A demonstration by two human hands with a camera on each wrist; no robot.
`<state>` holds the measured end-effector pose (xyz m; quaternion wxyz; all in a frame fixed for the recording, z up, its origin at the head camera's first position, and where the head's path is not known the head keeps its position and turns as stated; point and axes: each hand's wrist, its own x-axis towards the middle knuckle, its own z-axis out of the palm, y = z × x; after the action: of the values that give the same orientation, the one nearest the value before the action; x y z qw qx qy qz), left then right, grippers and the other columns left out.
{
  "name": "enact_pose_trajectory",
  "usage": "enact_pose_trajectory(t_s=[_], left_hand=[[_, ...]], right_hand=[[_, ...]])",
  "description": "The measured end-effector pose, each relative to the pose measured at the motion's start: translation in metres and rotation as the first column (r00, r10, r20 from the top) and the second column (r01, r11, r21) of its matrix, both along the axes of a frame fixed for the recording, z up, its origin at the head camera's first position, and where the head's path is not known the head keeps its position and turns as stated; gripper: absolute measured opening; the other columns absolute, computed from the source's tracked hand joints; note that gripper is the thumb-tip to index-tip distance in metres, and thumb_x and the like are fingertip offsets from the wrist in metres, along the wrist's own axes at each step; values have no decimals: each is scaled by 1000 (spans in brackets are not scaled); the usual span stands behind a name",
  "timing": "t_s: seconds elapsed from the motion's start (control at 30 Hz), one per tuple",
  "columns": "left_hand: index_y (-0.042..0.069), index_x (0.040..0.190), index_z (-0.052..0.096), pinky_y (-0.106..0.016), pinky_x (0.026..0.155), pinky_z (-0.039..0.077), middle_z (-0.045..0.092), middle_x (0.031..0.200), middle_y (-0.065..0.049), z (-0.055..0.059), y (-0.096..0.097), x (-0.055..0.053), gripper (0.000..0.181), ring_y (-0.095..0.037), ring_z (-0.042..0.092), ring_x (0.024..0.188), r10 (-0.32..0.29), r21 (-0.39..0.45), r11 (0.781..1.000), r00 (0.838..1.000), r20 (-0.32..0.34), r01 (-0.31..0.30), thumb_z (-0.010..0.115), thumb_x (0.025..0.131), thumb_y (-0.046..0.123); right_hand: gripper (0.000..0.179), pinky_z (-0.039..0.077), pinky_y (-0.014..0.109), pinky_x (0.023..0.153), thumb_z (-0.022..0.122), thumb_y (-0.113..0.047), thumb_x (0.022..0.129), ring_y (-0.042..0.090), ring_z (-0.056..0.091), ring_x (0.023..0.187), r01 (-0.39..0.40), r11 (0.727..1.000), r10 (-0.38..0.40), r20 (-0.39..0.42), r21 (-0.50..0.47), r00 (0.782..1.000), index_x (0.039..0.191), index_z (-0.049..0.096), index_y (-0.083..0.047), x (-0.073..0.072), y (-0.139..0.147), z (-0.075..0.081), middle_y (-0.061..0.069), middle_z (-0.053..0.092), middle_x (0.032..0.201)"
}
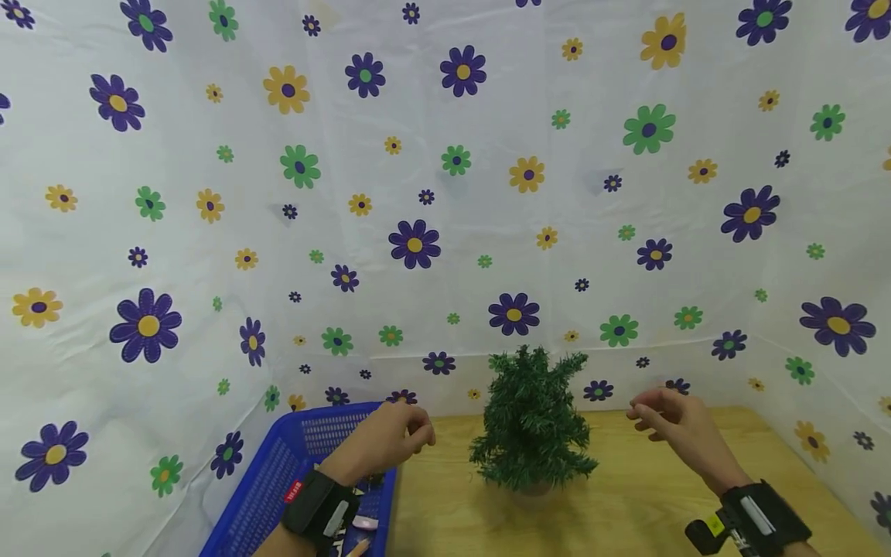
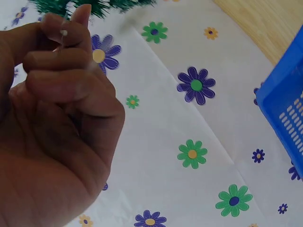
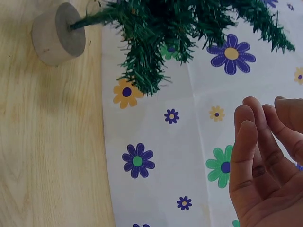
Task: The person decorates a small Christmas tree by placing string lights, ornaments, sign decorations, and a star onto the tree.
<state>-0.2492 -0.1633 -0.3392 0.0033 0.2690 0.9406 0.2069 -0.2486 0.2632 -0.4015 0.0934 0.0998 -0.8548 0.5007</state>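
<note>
A small artificial Christmas tree (image 1: 532, 425) stands upright on the table, its round pale base (image 3: 59, 34) plain in the right wrist view. My left hand (image 1: 390, 441) is above the right edge of the blue basket, left of the tree. In the left wrist view its fingers (image 2: 71, 87) are curled, and thumb and fingertips pinch a thin pale thread with a tiny white knob (image 2: 64, 33). Whatever else hangs from it is hidden or blurred. My right hand (image 1: 678, 429) is raised to the right of the tree, apart from it, its fingers (image 3: 245, 146) loosely bent around nothing.
The blue plastic basket (image 1: 254, 472) stands at the table's left side, with several small items in it, partly hidden by my left forearm. A wooden table (image 1: 626, 503) lies under the tree. Flower-patterned white sheeting (image 1: 487, 209) encloses the back and both sides.
</note>
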Motion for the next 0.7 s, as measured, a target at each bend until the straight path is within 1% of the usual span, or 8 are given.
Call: enact_pose_trajectory(t_s=[0.17, 0.23, 0.37, 0.4, 0.47, 0.53, 0.63, 0.7], left_hand=[[21, 80, 66, -21, 50, 40, 59, 69, 7, -8, -2, 14, 23, -5, 50, 56, -31, 48, 998, 999, 37, 30, 50, 95, 17], [21, 81, 66, -21, 51, 41, 58, 68, 7, -12, -2, 17, 23, -5, 49, 56, -44, 64, 997, 998, 55, 40, 49, 96, 16], [19, 81, 66, -23, 51, 45, 59, 67, 6, -19, -1, 23, 24, -6, 52, 55, -61, 121, 992, 993, 104, 48, 48, 97, 17], [19, 81, 66, -24, 50, 46, 59, 67, 5, -20, 0, 24, 25, -7, 53, 55, -58, 138, 990, 991, 123, 41, 47, 97, 17], [19, 82, 66, -25, 49, 47, 59, 67, 4, -21, 2, 27, 25, -9, 53, 54, -51, 172, 985, 985, 163, 23, 47, 97, 18], [18, 83, 66, -26, 48, 46, 59, 68, 3, -22, 6, 31, 26, -10, 53, 54, -50, 206, 979, 978, 202, 7, 46, 98, 20], [17, 85, 67, -26, 47, 43, 59, 69, 1, -23, 12, 36, 27, -10, 50, 53, -61, 256, 967, 974, 218, 3, 44, 99, 21], [15, 86, 67, -25, 47, 42, 58, 68, 0, -23, 17, 39, 29, -9, 49, 52, -69, 286, 958, 975, 209, 7, 43, 100, 22]], right_hand=[[25, 54, 27, 61, 54, -31, 95, 9, 64, 75, -42, 998, 45, -79, 41, 996, 105, 62, -9, 17, -17, 0, 9, 68, 92], [20, 53, 26, 57, 55, -28, 95, 7, 62, 69, -67, 994, 78, -134, 82, 988, 100, 63, -11, 26, -30, 2, 5, 67, 85], [15, 51, 23, 55, 55, -30, 94, 5, 60, 65, -144, 977, 168, -157, 157, 973, 96, 63, -18, 47, -67, 6, -1, 65, 79], [14, 50, 21, 55, 56, -31, 93, 2, 59, 65, -161, 970, 190, -159, 182, 969, 95, 63, -20, 52, -78, 6, -4, 65, 79], [8, 48, 17, 54, 59, -30, 91, -2, 56, 66, -169, 956, 227, -242, 238, 943, 93, 63, -22, 62, -103, 2, -9, 63, 81], [8, 46, 11, 56, 65, -29, 88, -6, 53, 67, -138, 937, 269, -407, 322, 873, 90, 63, -22, 70, -129, -7, -13, 60, 81], [15, 40, 5, 58, 68, -33, 84, -6, 50, 71, -48, 906, 330, -630, 421, 703, 91, 62, -21, 85, -166, -24, -15, 56, 86], [24, 40, 5, 64, 65, -39, 85, -1, 53, 79, -31, 875, 391, -666, 484, 636, 100, 61, -20, 93, -187, -33, -11, 57, 94]])
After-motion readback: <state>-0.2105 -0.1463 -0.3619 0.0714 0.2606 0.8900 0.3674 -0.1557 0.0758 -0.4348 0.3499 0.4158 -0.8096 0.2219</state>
